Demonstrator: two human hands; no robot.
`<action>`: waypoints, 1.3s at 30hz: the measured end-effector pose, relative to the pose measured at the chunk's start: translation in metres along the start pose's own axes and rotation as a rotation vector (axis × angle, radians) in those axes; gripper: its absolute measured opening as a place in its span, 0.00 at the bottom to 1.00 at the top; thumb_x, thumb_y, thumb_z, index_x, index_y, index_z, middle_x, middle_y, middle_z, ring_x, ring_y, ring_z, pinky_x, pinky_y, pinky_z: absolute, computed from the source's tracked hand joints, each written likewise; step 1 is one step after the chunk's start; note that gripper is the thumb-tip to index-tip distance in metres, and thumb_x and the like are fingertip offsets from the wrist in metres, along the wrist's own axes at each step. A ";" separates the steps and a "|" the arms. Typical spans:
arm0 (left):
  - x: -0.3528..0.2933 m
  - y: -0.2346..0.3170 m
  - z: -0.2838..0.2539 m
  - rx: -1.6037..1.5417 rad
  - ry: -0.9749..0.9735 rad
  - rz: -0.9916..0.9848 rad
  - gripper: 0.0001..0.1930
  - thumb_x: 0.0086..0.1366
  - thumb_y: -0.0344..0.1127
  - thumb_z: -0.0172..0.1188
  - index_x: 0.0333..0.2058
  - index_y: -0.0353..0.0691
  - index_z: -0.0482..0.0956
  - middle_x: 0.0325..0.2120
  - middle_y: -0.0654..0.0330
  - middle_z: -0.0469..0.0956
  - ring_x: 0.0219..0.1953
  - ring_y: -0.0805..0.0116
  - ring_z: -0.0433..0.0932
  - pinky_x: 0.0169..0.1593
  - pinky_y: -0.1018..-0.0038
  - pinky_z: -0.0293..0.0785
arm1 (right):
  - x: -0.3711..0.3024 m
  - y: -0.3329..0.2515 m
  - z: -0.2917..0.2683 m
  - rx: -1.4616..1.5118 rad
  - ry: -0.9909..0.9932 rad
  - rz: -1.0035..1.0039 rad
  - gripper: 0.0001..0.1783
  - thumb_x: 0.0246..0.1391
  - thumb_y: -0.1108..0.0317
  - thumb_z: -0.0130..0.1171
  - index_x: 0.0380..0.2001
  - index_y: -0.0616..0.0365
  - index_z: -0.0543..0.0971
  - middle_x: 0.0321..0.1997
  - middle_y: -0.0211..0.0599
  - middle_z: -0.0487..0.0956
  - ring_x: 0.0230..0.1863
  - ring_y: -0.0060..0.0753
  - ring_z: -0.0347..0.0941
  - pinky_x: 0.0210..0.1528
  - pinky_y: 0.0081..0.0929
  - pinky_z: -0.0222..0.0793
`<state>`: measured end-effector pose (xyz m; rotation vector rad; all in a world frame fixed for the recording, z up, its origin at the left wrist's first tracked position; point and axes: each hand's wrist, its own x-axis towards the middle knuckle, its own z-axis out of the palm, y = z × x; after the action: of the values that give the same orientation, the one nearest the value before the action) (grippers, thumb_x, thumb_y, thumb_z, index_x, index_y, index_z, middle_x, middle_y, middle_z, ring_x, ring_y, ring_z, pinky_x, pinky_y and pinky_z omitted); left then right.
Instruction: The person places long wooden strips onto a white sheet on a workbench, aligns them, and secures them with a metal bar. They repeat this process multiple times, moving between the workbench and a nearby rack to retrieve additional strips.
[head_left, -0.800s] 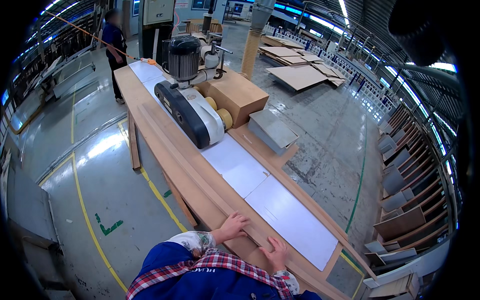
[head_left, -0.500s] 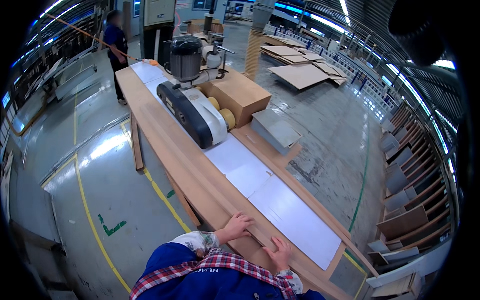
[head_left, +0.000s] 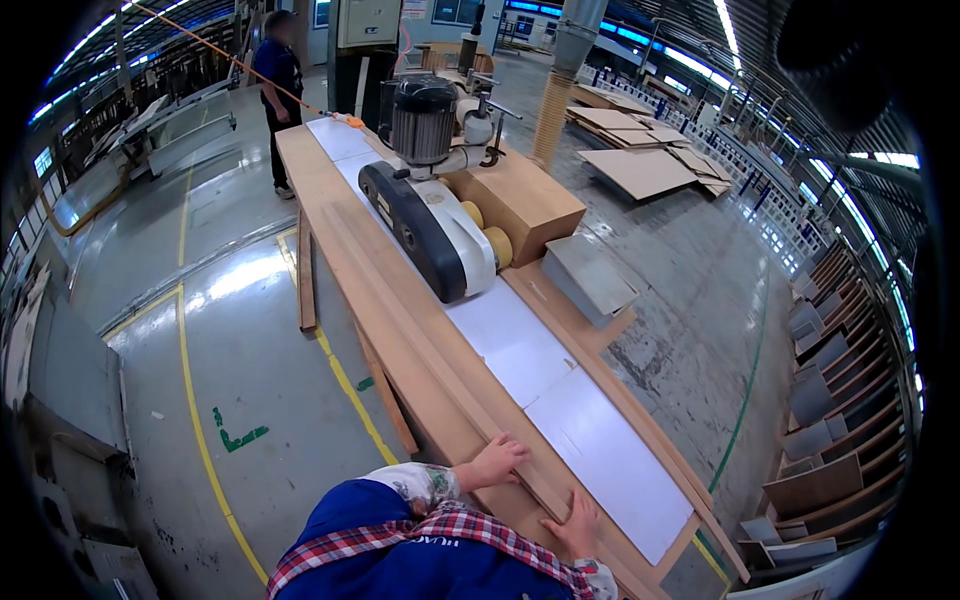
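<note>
A long, narrow wooden strip (head_left: 455, 395) lies lengthwise along a wood-topped workbench (head_left: 310, 180). My left hand (head_left: 494, 462) rests over the strip, its fingers bent across the edge. Closer to my body, my right hand (head_left: 576, 527) spans the same strip, thumb on one side and fingers on the other. Beside the strip runs a smooth white panel (head_left: 600, 450) set along the bench. Farther up the bench, a black and white feeder unit (head_left: 425, 235) with yellow rollers (head_left: 494, 245) and a grey motor (head_left: 422, 120) sits above the white surface.
A wooden box (head_left: 525, 205) and a grey sloped piece (head_left: 590, 280) stand right of the feeder. An orange cable (head_left: 230, 60) stretches to the bench's far end, near a standing person (head_left: 278, 95). Board stacks (head_left: 640, 172) lie beyond; racked panels (head_left: 815, 485) line the right.
The view has turned slightly, so the bench and machine appear farther right. Both hands stay on the wooden strip, with no clear shift along the bench.
</note>
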<state>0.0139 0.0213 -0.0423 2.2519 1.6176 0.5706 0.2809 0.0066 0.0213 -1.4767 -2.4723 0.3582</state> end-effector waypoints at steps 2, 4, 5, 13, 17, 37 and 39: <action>-0.003 -0.005 0.003 0.030 0.014 0.026 0.32 0.43 0.46 0.68 0.49 0.45 0.71 0.51 0.62 0.66 0.54 0.64 0.64 0.63 0.56 0.49 | -0.009 0.011 -0.008 -0.016 -0.055 0.036 0.54 0.23 0.48 0.73 0.55 0.59 0.63 0.49 0.45 0.69 0.52 0.48 0.62 0.52 0.41 0.60; -0.006 -0.008 0.003 0.098 0.007 0.044 0.33 0.42 0.45 0.68 0.50 0.45 0.70 0.51 0.62 0.66 0.54 0.64 0.63 0.61 0.57 0.52 | -0.025 0.012 -0.025 0.170 -0.040 0.128 0.51 0.22 0.49 0.74 0.53 0.60 0.65 0.47 0.45 0.68 0.51 0.49 0.62 0.52 0.42 0.59; -0.007 -0.009 0.004 0.130 0.003 0.053 0.33 0.42 0.44 0.68 0.50 0.45 0.70 0.51 0.63 0.66 0.54 0.64 0.63 0.60 0.57 0.53 | -0.031 0.015 -0.029 0.262 -0.034 0.175 0.50 0.22 0.49 0.74 0.51 0.60 0.66 0.47 0.45 0.68 0.50 0.50 0.62 0.52 0.42 0.59; 0.001 0.003 -0.024 0.035 0.009 0.257 0.20 0.44 0.34 0.63 0.40 0.45 0.75 0.44 0.59 0.72 0.48 0.60 0.69 0.52 0.61 0.63 | -0.050 0.059 -0.019 0.008 -0.099 0.137 0.38 0.35 0.50 0.66 0.47 0.62 0.68 0.43 0.44 0.70 0.48 0.48 0.64 0.50 0.40 0.62; -0.011 -0.027 -0.054 -0.054 0.103 0.164 0.27 0.42 0.34 0.66 0.46 0.44 0.72 0.47 0.59 0.71 0.49 0.60 0.69 0.53 0.60 0.61 | -0.029 0.071 0.041 -0.096 0.110 -0.102 0.36 0.39 0.44 0.62 0.41 0.65 0.70 0.43 0.48 0.69 0.45 0.49 0.64 0.49 0.40 0.61; -0.033 -0.193 -0.148 0.276 -0.113 0.023 0.34 0.44 0.34 0.67 0.52 0.36 0.67 0.56 0.53 0.64 0.57 0.54 0.62 0.61 0.61 0.54 | -0.015 -0.055 0.023 0.202 0.234 0.200 0.26 0.44 0.63 0.60 0.48 0.54 0.68 0.49 0.41 0.67 0.51 0.43 0.63 0.49 0.38 0.65; -0.028 -0.195 -0.150 0.188 -0.122 -0.069 0.33 0.42 0.33 0.68 0.50 0.35 0.69 0.55 0.52 0.65 0.55 0.53 0.64 0.59 0.63 0.59 | -0.022 -0.042 0.016 0.173 0.273 0.151 0.21 0.43 0.65 0.60 0.44 0.54 0.71 0.44 0.38 0.69 0.46 0.42 0.66 0.45 0.36 0.67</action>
<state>-0.2284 0.0585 -0.0064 2.3006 1.7435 0.2677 0.2511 -0.0334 0.0185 -1.5306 -2.0723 0.3616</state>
